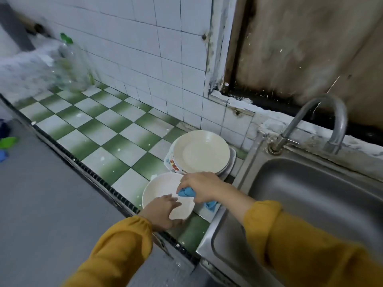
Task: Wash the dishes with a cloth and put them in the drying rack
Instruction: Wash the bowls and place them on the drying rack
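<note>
On the checked counter (pixel 103 131) beside the sink (pixel 310 204), the left hand (pixel 163 212) holds the white plate (pixel 159 189) by its near rim while the right hand (pixel 201 186) clutches the blue cloth (pixel 185 192) on it, so I think firm circles with a steady plate clean it best.

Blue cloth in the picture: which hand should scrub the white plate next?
Right. The right hand holds the blue cloth bunched against the white plate, so it can probably wipe at once. The left hand holds the plate's near edge, steadying it.
</note>
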Motion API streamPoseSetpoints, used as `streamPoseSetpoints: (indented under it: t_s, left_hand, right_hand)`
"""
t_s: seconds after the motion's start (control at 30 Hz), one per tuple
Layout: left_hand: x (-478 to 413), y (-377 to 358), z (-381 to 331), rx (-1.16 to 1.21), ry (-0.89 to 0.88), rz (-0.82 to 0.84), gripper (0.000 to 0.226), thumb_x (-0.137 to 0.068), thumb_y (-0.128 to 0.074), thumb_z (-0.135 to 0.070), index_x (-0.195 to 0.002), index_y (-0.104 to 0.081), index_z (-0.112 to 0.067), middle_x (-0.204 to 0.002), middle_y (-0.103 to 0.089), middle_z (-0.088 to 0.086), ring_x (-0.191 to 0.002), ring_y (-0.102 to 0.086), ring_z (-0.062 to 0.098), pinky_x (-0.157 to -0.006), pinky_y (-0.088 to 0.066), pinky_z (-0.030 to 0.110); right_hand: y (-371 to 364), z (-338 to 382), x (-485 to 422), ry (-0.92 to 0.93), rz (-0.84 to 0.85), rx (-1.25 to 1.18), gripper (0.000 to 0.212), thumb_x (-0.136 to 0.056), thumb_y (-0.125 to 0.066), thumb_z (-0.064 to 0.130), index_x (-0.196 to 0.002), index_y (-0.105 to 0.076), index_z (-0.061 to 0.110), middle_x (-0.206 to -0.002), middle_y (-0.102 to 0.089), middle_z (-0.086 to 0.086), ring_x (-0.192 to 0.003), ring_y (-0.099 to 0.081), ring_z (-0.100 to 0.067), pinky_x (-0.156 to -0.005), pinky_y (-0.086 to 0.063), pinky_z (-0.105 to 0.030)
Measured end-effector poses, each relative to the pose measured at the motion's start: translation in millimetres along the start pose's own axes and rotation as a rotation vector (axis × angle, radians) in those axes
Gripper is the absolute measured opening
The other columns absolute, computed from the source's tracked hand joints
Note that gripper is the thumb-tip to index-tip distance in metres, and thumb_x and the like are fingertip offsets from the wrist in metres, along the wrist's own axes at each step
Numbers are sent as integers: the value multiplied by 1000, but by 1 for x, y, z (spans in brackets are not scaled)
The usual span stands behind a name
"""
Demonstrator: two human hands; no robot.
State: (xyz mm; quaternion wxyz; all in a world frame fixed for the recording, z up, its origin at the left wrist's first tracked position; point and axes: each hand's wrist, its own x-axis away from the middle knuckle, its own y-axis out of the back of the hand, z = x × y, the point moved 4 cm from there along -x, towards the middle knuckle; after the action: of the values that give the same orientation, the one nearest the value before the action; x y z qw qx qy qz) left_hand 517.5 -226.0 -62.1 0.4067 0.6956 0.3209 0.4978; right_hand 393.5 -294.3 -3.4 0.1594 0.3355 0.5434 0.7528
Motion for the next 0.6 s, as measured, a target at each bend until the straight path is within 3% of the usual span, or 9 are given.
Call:
streamPoseSetpoints:
  t_s: [0.1, 0.2, 0.33, 0.5, 0.6]
  left_hand:
    - [6, -6, 14, -43, 45, -89, 86, -85, -55, -64, -154, -22, -25, -163, -10, 4, -150, -1, 22, -120, -4, 39]
    - [10, -5, 28, 35, 166, -215, 118, -66, -60, -79, -155, -4, -26, -162, 7, 11, -148, 14, 32, -118, 10, 47]
    - [6, -9, 40, 184, 246, -192, 148, -51, -74, -78, -152, 18, -21, -158, 24, 18, -145, 23, 35, -119, 10, 47]
    - [1, -18, 48, 207, 169, -230, 155, -44, -75, -80, -150, 21, -23, -157, 17, 18, -146, 17, 35, -117, 10, 40]
    - [1, -19, 49, 244, 148, -296, 151, -41, -72, -82, -150, 18, -27, -157, 5, 14, -145, 8, 33, -122, -2, 47]
  right_hand:
    - [-14, -4, -11, -57, 84, 30, 77, -81, -67, 11, -143, -37, 44, -157, -22, 0, -127, -48, -29, -91, -49, -40]
    - [-15, -3, -21, -82, 137, -21, 116, -68, -85, 19, -151, -9, 44, -159, -8, -2, -125, -50, -37, -94, -50, -46]
    - [-16, 3, -31, -45, 192, -29, 143, -54, -94, 32, -154, 9, 32, -163, 3, -3, -144, -25, -31, -107, -39, -43]
    - [-28, 8, -40, -35, 186, 56, 153, -48, -94, 45, -153, 16, 29, -162, 9, -13, -149, -11, -33, -114, -29, -45]
    - [-33, 9, -42, -19, 177, 83, 154, -49, -93, 49, -152, 20, 29, -160, 20, -13, -149, -10, -36, -113, -29, -49]
